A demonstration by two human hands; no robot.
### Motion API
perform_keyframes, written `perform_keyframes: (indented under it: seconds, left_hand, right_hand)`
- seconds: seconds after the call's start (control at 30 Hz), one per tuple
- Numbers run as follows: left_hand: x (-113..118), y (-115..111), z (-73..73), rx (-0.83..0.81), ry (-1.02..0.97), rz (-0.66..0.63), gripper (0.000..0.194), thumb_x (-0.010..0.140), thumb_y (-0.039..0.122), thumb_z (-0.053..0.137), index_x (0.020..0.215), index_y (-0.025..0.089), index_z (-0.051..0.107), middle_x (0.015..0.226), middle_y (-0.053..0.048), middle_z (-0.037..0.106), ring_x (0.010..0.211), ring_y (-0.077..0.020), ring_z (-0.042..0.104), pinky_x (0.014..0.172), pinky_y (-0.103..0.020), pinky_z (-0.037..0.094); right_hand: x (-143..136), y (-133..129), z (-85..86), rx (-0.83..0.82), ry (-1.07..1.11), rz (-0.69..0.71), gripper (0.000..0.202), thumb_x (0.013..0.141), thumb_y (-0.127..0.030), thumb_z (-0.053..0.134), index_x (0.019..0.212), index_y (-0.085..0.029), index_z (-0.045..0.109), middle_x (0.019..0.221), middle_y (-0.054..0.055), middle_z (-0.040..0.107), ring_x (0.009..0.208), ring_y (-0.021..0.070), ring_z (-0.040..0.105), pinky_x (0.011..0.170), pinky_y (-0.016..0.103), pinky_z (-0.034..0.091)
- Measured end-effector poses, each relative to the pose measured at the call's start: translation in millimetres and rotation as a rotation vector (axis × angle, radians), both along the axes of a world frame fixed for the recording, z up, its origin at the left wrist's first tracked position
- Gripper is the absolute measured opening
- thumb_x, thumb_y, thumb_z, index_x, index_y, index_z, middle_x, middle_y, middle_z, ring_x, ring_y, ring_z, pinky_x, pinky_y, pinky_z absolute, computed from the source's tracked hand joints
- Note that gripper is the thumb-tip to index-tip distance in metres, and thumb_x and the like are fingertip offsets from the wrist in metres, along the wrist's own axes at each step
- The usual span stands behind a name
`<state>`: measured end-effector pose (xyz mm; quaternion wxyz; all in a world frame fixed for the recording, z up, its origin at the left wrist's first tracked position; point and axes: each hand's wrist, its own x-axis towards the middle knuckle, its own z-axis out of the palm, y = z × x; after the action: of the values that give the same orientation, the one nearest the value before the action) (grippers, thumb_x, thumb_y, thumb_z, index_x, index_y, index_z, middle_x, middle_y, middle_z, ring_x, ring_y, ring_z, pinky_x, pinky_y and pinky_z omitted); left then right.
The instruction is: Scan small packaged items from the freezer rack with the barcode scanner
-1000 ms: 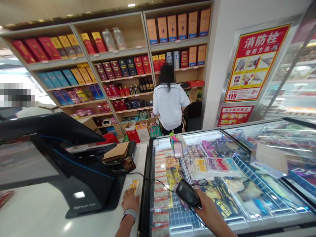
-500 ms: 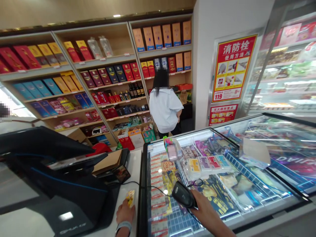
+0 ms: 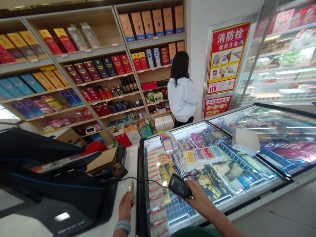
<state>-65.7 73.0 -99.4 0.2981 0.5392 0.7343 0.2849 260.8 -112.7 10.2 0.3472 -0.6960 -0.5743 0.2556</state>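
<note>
My landmark is the freezer (image 3: 223, 194), with its glass top. Just beside it, over the white counter (image 3: 129, 154), my left hand (image 3: 125, 207) is pinching a small packet (image 3: 132, 190), which is tilted up on its edge (a grey band (image 3: 122, 226) is on this wrist). Above the freezer's glass, my right hand (image 3: 197, 197) is closed around the black scanner (image 3: 178, 186), and its cable runs toward the counter. Left of the freezer stands the dark register (image 3: 61, 194). Behind the freezer, a person in a white shirt (image 3: 182, 98) is near the shelves.
</note>
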Motion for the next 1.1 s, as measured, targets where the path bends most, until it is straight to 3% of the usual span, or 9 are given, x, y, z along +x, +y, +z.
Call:
perform_keyframes:
  seconds: [0.07,0.17,0.27,0.43,0.7,1.1]
  left_hand:
    - [9.9,-3.4,8.0,-0.046,-0.232,-0.002,0.033,0.093,0.035,0.038,0.109,0.016,0.06,0.097,-0.008,0.072,0.08,-0.016,0.071,0.064,-0.024,0.054]
    - [24.6,-7.4,23.2,-0.168,-0.777,0.145,0.024,0.09,0.032,0.047,0.102,0.016,0.06,0.095,-0.009,0.069,0.072,-0.0151,0.07,0.052,-0.021,0.048]
    - [38.3,-10.5,39.6,-0.201,-0.94,0.169,0.021,0.09,0.03,0.049,0.101,0.016,0.06,0.09,-0.008,0.069,0.067,-0.014,0.068,0.048,-0.019,0.044]
    - [55.3,-15.2,57.3,-0.2,-0.974,0.09,0.025,0.09,0.033,0.049,0.102,0.013,0.061,0.087,-0.009,0.07,0.066,-0.0145,0.068,0.046,-0.02,0.043]
    - [69.1,-17.2,64.6,-0.137,-0.961,-0.097,0.036,0.08,0.045,0.062,0.096,0.013,0.063,0.085,-0.009,0.07,0.065,-0.0144,0.066,0.046,-0.019,0.041]
    - [82.5,-21.6,87.0,-0.158,-0.89,-0.226,0.047,0.064,0.046,0.075,0.097,0.014,0.064,0.088,-0.007,0.07,0.067,-0.0124,0.064,0.052,-0.019,0.041]
  right_hand:
    - [0.6,0.2,-0.4,-0.012,-0.003,0.009,0.033,0.064,-0.008,0.05,0.095,-0.017,0.059,0.096,0.008,0.067,0.092,0.0219,0.062,0.079,0.028,0.043]
    - [1.1,0.1,0.5,-0.002,0.011,0.014,0.036,0.064,-0.008,0.05,0.098,-0.018,0.059,0.098,0.008,0.067,0.093,0.0214,0.062,0.08,0.028,0.043]
    - [1.7,-0.5,0.7,0.017,0.023,0.012,0.036,0.064,-0.007,0.05,0.098,-0.018,0.059,0.098,0.007,0.066,0.094,0.0214,0.061,0.08,0.028,0.043]
    - [2.6,-1.1,-3.6,0.035,0.022,0.006,0.037,0.066,-0.008,0.051,0.1,-0.017,0.059,0.098,0.008,0.066,0.094,0.0218,0.061,0.08,0.028,0.043]
    - [2.4,-1.8,-2.5,0.018,0.022,0.0,0.034,0.067,-0.01,0.052,0.099,-0.018,0.058,0.098,0.008,0.066,0.093,0.0219,0.061,0.08,0.029,0.044]
    - [3.8,-1.7,-3.1,0.013,0.015,0.008,0.038,0.068,-0.011,0.051,0.105,-0.017,0.057,0.106,0.01,0.066,0.099,0.0232,0.06,0.086,0.032,0.044]
